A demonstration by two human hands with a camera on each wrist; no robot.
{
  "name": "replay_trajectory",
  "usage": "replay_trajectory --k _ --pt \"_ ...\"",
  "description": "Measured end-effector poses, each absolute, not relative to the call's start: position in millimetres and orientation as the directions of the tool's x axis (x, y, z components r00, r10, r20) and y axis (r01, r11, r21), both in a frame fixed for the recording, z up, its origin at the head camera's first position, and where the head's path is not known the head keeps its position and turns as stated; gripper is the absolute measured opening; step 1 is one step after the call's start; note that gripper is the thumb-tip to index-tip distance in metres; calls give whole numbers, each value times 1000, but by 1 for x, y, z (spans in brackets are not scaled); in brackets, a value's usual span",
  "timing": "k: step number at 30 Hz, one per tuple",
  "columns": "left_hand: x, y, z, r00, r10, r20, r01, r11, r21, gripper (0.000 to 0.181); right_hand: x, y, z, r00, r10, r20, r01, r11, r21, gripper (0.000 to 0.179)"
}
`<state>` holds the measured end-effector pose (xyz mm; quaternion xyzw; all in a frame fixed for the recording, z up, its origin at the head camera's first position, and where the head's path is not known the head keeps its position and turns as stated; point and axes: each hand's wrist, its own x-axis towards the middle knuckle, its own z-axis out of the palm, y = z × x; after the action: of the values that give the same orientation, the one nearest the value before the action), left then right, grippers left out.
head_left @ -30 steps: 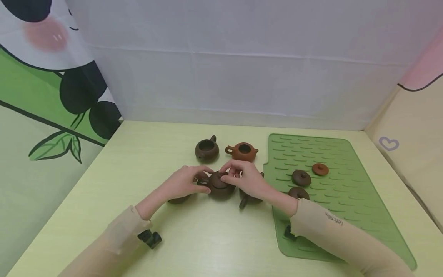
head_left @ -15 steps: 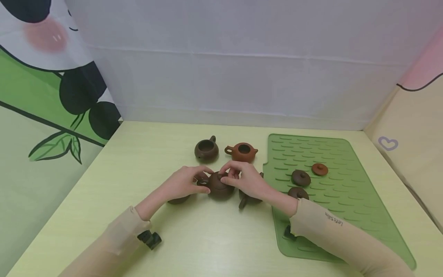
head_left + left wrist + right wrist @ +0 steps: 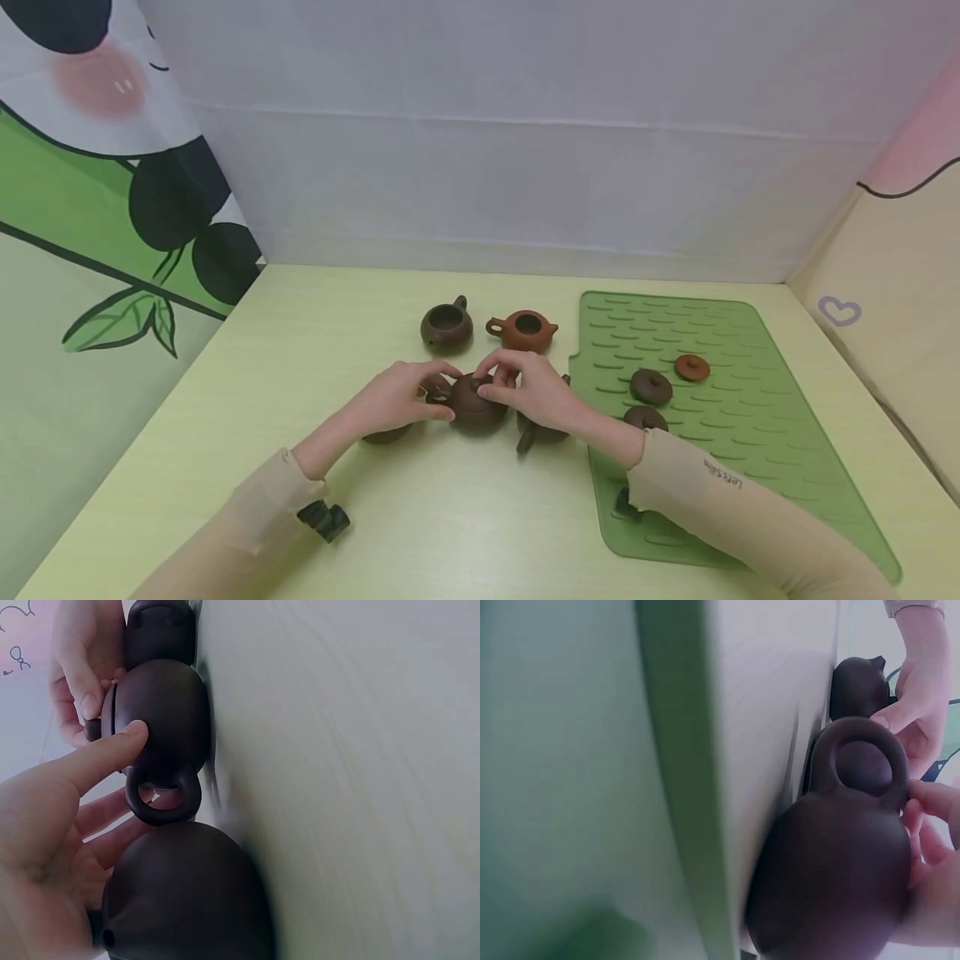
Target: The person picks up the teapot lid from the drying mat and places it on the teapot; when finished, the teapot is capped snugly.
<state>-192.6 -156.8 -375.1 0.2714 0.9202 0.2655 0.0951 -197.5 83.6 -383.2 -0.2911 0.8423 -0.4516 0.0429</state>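
Mid-bench, both my hands meet on the dark brown clay teapot (image 3: 477, 406): left hand (image 3: 393, 398) pinches near its loop handle, right hand (image 3: 528, 390) pinches its lid. Risk: lid skews, or a wrist knocks neighbouring dark pots. Beyond, open dark (image 3: 446, 326) and orange clay teapots (image 3: 524, 331).

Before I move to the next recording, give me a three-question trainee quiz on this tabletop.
1. True or false: both hands touch the same dark teapot.
2. How many loose lids lie on the green mat?
3. Which open pot stands nearer the mat: A) the orange pot, B) the dark pot?

Key: 1. True; the left hand and right hand both meet it. 2. Three: two dark lids and an orange lid. 3. A.
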Motion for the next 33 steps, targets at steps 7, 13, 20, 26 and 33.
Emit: replay_trajectory --k 7,13,20,26,33 --pt "-193 -156 -373 -818 575 -34 478 710 517 46 -204 97 -372 -786 -576 225 -521 422 -742 21" --pt "-193 -156 -369 -807 589 -49 490 712 503 52 -209 118 -358 -784 -569 246 -542 436 -718 16" --pt "-185 -146 -361 -827 561 38 502 707 498 69 -212 150 -349 -828 -509 234 -494 467 -734 15" --pt "-178 -125 -367 -800 567 199 583 651 486 65 -213 180 -348 -867 -432 247 -458 496 -738 17" --pt "-181 -104 -372 -745 594 304 661 597 454 54 -213 210 -348 -892 -355 279 -439 535 -722 20"
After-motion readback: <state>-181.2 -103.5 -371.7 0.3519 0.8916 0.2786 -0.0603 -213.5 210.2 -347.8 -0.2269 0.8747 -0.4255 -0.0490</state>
